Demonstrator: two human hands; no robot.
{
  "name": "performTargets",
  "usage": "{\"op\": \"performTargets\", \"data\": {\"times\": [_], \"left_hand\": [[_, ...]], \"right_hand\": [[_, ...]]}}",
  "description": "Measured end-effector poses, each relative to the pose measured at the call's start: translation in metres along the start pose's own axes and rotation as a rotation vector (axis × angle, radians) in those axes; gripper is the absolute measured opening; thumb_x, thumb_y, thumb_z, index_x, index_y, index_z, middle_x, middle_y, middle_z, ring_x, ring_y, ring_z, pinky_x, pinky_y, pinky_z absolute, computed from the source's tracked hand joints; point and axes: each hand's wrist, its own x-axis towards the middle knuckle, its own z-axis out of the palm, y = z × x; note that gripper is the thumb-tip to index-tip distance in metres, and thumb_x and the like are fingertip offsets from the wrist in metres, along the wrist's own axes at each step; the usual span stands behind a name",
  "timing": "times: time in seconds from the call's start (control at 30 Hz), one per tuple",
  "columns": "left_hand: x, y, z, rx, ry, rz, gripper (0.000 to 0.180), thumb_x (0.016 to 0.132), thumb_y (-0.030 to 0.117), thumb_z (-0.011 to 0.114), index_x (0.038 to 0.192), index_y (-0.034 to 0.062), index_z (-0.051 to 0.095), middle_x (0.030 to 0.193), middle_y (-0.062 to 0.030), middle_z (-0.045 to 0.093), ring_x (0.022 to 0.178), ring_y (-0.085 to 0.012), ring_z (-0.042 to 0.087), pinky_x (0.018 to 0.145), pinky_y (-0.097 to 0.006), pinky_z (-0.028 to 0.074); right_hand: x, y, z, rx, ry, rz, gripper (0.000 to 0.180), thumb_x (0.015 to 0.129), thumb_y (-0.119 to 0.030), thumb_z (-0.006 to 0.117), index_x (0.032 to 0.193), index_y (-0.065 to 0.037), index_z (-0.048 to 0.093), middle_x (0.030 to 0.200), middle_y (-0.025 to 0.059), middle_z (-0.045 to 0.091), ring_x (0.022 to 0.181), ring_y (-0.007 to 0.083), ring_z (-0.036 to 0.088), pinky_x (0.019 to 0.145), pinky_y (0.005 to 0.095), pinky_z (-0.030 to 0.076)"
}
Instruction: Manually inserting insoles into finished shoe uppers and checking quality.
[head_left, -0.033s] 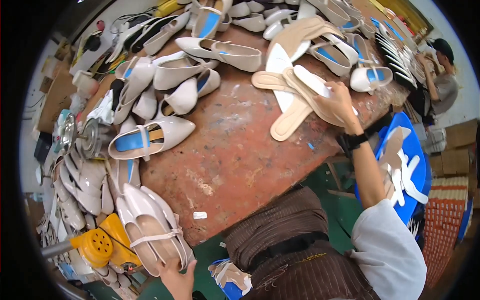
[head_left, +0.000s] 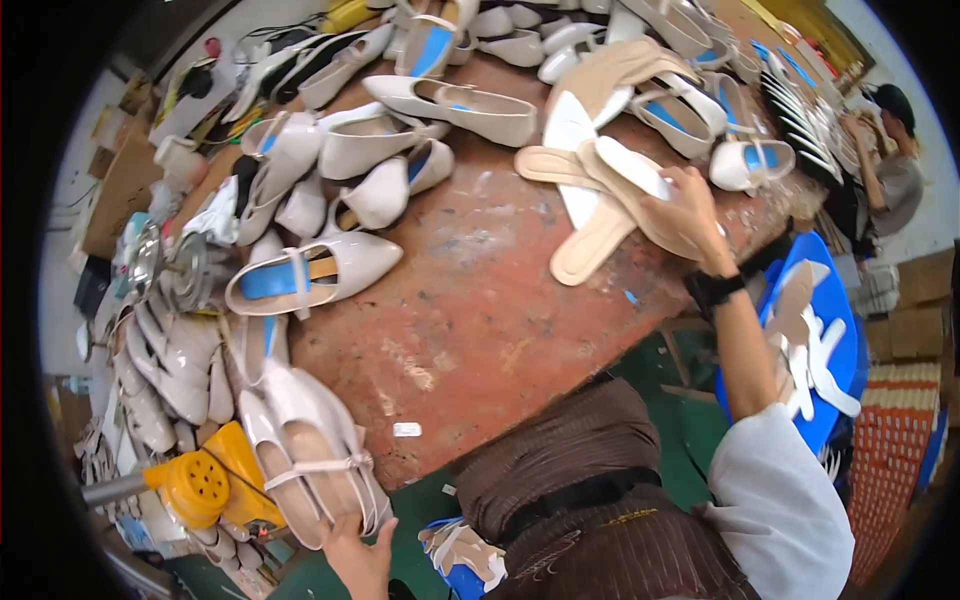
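Observation:
Near the lower left, a pair of pale, glossy pointed strap shoes (head_left: 315,450) lies at the table's edge. My left hand (head_left: 358,560) is closed round the heel end of the nearer shoe, fingers at its opening and thumb on the outer side. At the right, my right hand (head_left: 690,210) pinches the side of a beige and white insole (head_left: 625,170) on a loose pile. Beneath it, more beige insoles (head_left: 592,240) lie crosswise over white pointed pieces (head_left: 567,125). A strap shoe with a blue patch inside (head_left: 370,262) rests left of centre.
Many pale shoes (head_left: 485,112) crowd the back and left of the red-brown table (head_left: 480,330). A blue bin (head_left: 850,335) with white and tan cut pieces stands by my right arm. A yellow device (head_left: 195,490) sits lower left. A co-worker (head_left: 890,160) is at the far right.
The whole picture has shifted slightly to the right. Both hands keep the same hold, with no clear movement of the shoes or insoles.

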Motion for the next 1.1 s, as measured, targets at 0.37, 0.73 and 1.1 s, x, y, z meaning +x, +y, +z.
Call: {"op": "performTargets", "data": {"times": [0.37,0.73,1.1], "left_hand": [[0.212,0.176,-0.052,-0.191,0.569,0.734,0.063,0.079,0.026,0.079,0.133,0.0029,0.056,0.142,-0.0185,0.05,0.133,-0.0381,0.046,0.104,-0.045,0.044],[0.288,0.206,-0.07,-0.308,0.546,0.818,0.025,0.078,0.019,0.076,0.094,0.0012,0.069,0.107,-0.0153,0.065,0.101,-0.0365,0.063,0.089,-0.045,0.05],[0.073,0.056,0.07,-0.212,0.173,0.748,0.022,0.072,-0.002,0.079,0.088,0.0026,0.066,0.144,-0.0226,0.049,0.132,-0.0439,0.049,0.107,-0.047,0.043]], "right_hand": [[-0.029,-0.08,-0.111,1.14,0.308,0.164,0.046,0.098,-0.014,0.059,0.139,0.002,0.046,0.108,0.0069,0.065,0.092,0.0097,0.059,0.081,0.0259,0.048],[-0.096,-0.084,-0.1,1.424,-0.165,0.306,0.071,0.089,-0.04,0.059,0.141,0.005,0.044,0.1,0.0067,0.059,0.079,0.0104,0.057,0.063,0.0214,0.045],[-0.113,-0.124,-0.057,0.496,-0.376,-0.519,0.04,0.088,-0.021,0.065,0.124,-0.002,0.065,0.113,0.0117,0.066,0.101,0.026,0.058,0.09,0.0369,0.044]]}}
